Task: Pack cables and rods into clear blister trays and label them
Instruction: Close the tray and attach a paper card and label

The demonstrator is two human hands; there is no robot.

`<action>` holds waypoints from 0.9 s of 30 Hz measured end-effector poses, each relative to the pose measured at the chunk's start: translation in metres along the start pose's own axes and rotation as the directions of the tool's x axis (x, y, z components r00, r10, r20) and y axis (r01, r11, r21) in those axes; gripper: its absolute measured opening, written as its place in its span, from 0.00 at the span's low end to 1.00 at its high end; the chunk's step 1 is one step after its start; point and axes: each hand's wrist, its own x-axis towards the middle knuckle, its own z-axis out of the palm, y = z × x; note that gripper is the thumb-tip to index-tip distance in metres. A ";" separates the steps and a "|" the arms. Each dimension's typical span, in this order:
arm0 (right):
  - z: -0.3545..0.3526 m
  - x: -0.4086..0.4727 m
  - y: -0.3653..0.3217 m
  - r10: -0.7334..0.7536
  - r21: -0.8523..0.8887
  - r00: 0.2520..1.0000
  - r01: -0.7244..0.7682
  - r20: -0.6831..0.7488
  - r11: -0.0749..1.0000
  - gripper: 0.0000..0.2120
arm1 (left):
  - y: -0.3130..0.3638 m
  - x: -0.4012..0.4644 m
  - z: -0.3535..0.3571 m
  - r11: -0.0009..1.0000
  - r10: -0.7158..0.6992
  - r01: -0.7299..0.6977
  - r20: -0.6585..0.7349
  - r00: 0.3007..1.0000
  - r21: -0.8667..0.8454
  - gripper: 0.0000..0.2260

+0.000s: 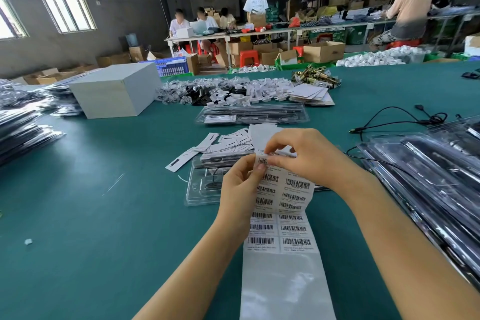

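Glossy white barcode label strip (pixel 279 205) pinched by curled fingers of left hand (pixel 240 187) and right hand (pixel 306 156).

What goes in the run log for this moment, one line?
stage: labelling | left hand: holds barcode label strip | right hand: pinches top label | blister tray: beneath, on table

Label sheet (pixel 281 254) runs off bottom edge; barcode text too small to read. Blister tray (pixel 201 186) half hidden behind hands and sheet. Right-side tray stack (pixel 426 189) cut by frame edge.
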 end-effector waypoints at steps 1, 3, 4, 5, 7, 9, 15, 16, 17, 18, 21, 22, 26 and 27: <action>0.001 0.000 0.001 0.004 0.001 1.000 -0.004 -0.003 1.000 0.08 | 0.000 0.000 0.000 1.000 0.019 -0.019 0.000 1.000 0.018 0.08; 0.002 0.000 0.002 0.015 0.015 1.000 -0.015 -0.008 1.000 0.07 | 0.000 -0.001 0.001 0.996 0.059 -0.059 0.003 0.998 0.067 0.08; 0.003 0.000 0.002 0.020 0.027 1.000 -0.020 -0.010 0.999 0.07 | 0.000 -0.002 0.001 0.993 0.078 -0.078 0.008 0.997 0.091 0.08; 0.003 0.000 0.002 0.027 0.041 1.000 -0.026 -0.009 0.999 0.07 | -0.001 -0.002 0.001 0.990 0.093 -0.093 0.012 0.996 0.108 0.07; 0.002 0.000 0.002 0.044 0.086 0.999 -0.044 -0.007 0.995 0.06 | -0.001 -0.002 0.001 0.988 0.104 -0.104 0.011 0.995 0.116 0.06; 0.001 -0.001 0.001 0.067 0.170 0.998 -0.063 -0.019 0.983 0.04 | -0.002 -0.001 0.002 0.989 0.102 -0.103 0.019 0.995 0.106 0.05; 0.000 -0.002 -0.001 0.074 0.236 0.997 -0.066 -0.026 0.970 0.01 | 0.000 -0.003 0.003 0.984 0.128 -0.131 0.038 0.991 0.117 0.07; -0.001 -0.002 -0.002 0.078 0.245 0.997 -0.069 -0.027 0.967 0.01 | 0.000 -0.003 0.003 0.985 0.128 -0.131 0.037 0.991 0.115 0.07; -0.001 -0.002 -0.002 0.086 0.258 0.996 -0.075 -0.030 0.963 0.01 | 0.000 -0.003 0.003 0.985 0.126 -0.130 0.034 0.991 0.112 0.07; -0.001 -0.002 -0.002 0.097 0.274 0.995 -0.083 -0.036 0.958 0.02 | 0.000 -0.003 0.003 0.985 0.128 -0.131 0.033 0.991 0.112 0.07; -0.004 -0.002 -0.002 0.103 0.291 0.994 -0.090 -0.028 0.952 0.02 | -0.001 -0.004 0.005 0.977 0.157 -0.162 0.043 0.987 0.137 0.07; -0.004 -0.002 -0.003 0.095 0.282 0.995 -0.088 -0.009 0.955 0.02 | 0.000 -0.005 0.005 0.974 0.167 -0.173 0.050 0.985 0.147 0.07; -0.004 -0.002 -0.005 0.088 0.257 0.996 -0.083 -0.008 0.963 0.02 | -0.002 -0.005 0.005 0.968 0.183 -0.190 0.060 0.981 0.165 0.07; -0.004 -0.002 -0.005 0.093 0.263 0.996 -0.085 -0.018 0.961 0.02 | -0.002 -0.005 0.005 0.968 0.184 -0.191 0.058 0.981 0.162 0.08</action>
